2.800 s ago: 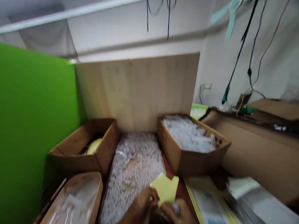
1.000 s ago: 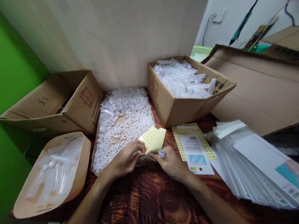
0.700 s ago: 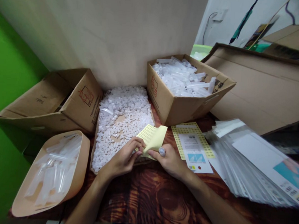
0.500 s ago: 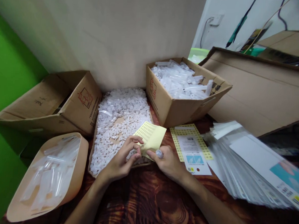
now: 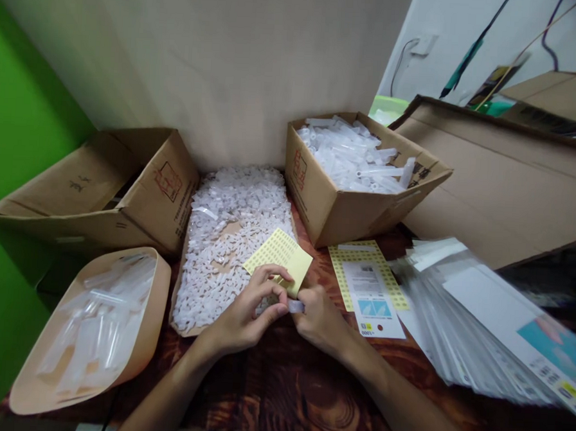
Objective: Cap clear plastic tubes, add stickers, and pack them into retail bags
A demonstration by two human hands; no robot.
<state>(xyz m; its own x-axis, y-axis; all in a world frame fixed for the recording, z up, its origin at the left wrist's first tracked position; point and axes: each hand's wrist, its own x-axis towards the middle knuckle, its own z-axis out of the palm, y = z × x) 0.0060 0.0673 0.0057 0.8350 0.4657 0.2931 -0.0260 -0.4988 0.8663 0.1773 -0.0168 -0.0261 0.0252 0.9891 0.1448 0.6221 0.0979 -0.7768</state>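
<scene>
My right hand [image 5: 319, 317] is closed around a short, translucent plastic tube [image 5: 295, 306], whose end pokes out toward the left. A yellow sheet of small printed stickers [image 5: 286, 251] rises from behind that hand, its lower edge hidden by my fingers. My left hand [image 5: 259, 304] meets it from the left, with thumb and index finger drawn together at the tube's end. Whatever lies between those fingertips is too small to make out. Below the sheet lies a shallow cardboard tray [image 5: 294, 225] full of small white plastic pieces [image 5: 207, 288].
An open carton [image 5: 356, 212] holds many translucent tubes. Another carton [image 5: 158, 196] stands at left, behind a peach-coloured bin [image 5: 154, 318] with clear packets. On the right are a second sticker sheet [image 5: 337, 276], a printed card [image 5: 379, 320] and a fanned stack of plastic sleeves [image 5: 456, 327].
The tube has turned from pointing at me to lying sideways. My left fingertips have come right up to its end, and the sticker sheet has tilted leftward.
</scene>
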